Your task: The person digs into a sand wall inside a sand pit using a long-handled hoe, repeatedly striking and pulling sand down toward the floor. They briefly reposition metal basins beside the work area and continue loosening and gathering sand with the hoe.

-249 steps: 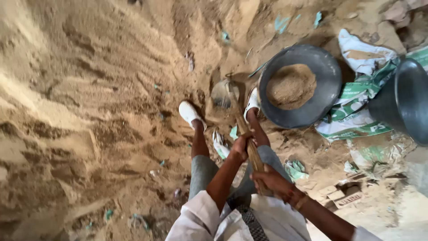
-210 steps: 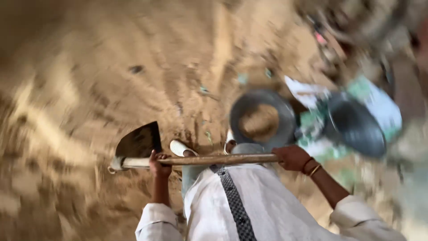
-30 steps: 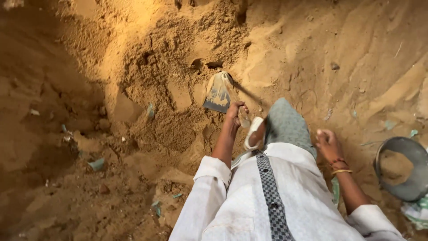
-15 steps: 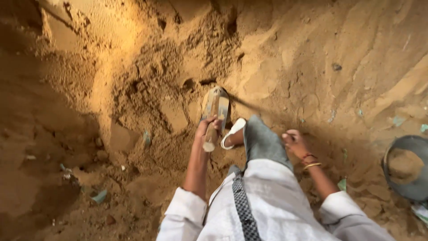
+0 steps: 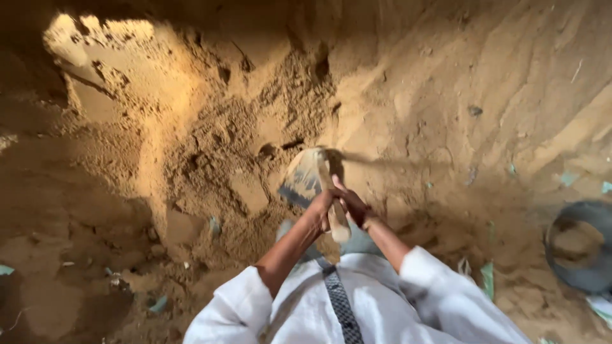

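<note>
**Asker:** So, how far has the digging got?

**Describer:** Partly along, by my reading. The tan sand bank [image 5: 210, 134] is gouged and broken into loose clods just left of the hoe blade, while the slope right of the blade is smoother and looks mostly uncut. The round dark grey pan [image 5: 577, 248], well to the right of the blade at the picture's edge, holds some sand but is not full.

**Asker:** Where is the tool, and who has it?

**Describer:** The short wooden-handled hoe with a worn, sand-dusted metal blade [image 5: 306, 178] sits centre frame, blade against the bank. The left hand [image 5: 320, 207] is closed around the handle just below the blade. The right hand [image 5: 352, 205] is wrapped on the same handle, touching the left. Both grips are closed tight on the wood.

**Asker:** What can be counted?

**Describer:** One hoe. Two hands, both belonging to the wearer, in white sleeves. One pan, partly cut off by the frame. Several small pale green scraps [image 5: 488, 278] lie scattered in the sand below and to either side of the blade; at least five show, though some are too small to be sure. No other person is in view.
</note>
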